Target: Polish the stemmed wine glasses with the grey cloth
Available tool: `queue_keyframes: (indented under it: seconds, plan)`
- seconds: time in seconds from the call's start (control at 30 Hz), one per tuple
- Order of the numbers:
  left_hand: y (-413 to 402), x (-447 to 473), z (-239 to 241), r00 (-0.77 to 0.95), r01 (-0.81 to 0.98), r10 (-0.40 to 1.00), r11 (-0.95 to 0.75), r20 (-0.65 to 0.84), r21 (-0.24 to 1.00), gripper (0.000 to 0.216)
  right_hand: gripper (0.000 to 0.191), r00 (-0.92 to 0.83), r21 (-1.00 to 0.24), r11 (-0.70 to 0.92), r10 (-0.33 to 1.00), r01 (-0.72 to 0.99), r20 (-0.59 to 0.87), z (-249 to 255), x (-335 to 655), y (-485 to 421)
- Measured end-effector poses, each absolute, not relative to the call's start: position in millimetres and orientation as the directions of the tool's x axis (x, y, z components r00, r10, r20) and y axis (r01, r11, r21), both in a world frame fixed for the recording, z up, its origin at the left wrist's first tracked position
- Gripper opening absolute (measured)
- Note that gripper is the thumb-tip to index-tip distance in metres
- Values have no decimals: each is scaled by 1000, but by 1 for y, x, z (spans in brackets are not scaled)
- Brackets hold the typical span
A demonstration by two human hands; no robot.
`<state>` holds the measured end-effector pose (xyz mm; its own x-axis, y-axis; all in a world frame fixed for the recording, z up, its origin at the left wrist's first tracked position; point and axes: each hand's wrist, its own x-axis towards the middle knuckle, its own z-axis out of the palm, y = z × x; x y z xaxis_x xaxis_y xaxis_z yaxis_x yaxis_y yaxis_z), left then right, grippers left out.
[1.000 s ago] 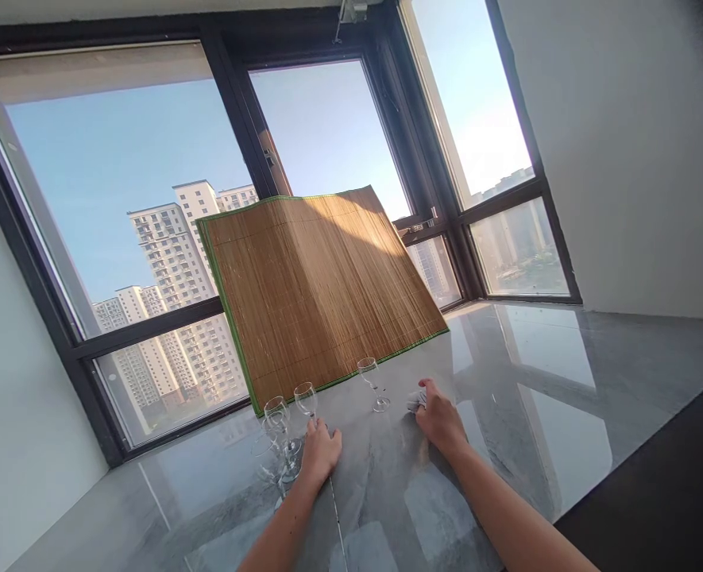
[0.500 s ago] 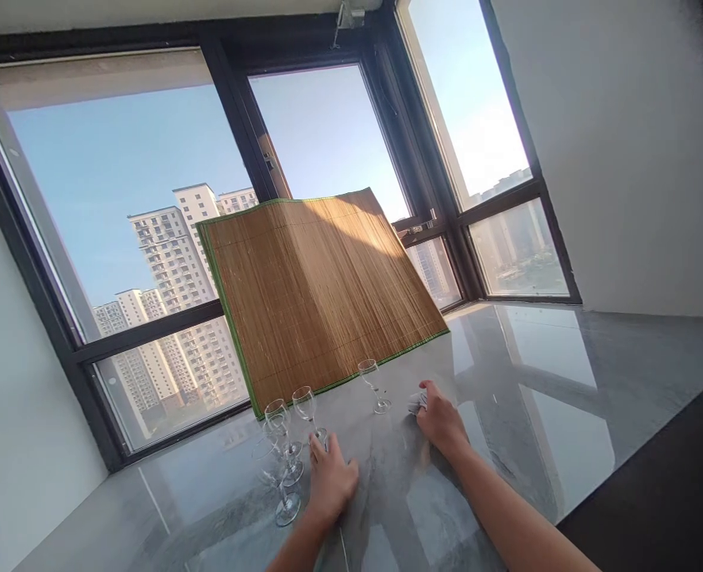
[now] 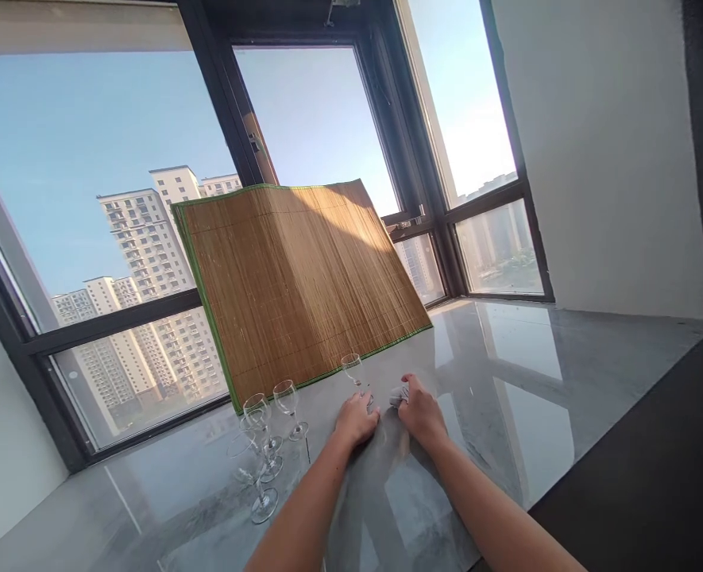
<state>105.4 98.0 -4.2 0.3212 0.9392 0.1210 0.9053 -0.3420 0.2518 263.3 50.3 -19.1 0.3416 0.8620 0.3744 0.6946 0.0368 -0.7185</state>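
My left hand (image 3: 355,419) is at the foot of a lone wine glass (image 3: 352,367), its fingers curled round the lower stem. The glass stands upright, bowl on top, and its base is mostly hidden behind the fingers. To the right, my right hand (image 3: 421,415) grips a crumpled whitish cloth (image 3: 398,396) between thumb and fingers, just above the counter. Several clear wine glasses stand upright in a cluster at left, among them a rear one (image 3: 286,400) and a front one (image 3: 264,504).
A glossy grey stone counter (image 3: 494,373) reflects the windows. Behind the glasses a bamboo mat (image 3: 303,278) with green edging leans against the dark window frame (image 3: 118,324). A white wall (image 3: 607,175) rises at right.
My left hand has left the glass cluster and moved right to the lone glass. My right hand still holds the cloth. The view has shifted slightly.
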Motion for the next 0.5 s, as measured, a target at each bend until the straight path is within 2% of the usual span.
queue_keyframes:
  seconds: [0.17,0.37,0.5]
  plan:
    - [62,79,-5,313,920,939,-338,145,201,48,43,336,-720,57,857,691,390,-20,263,51]
    - [23,29,-4,251,945,953,-279,171,170,52,45,317,-714,45,875,698,366,-22,264,51]
    - [12,7,-5,151,967,977,-178,153,182,56,43,300,-706,58,879,706,372,-26,264,54]
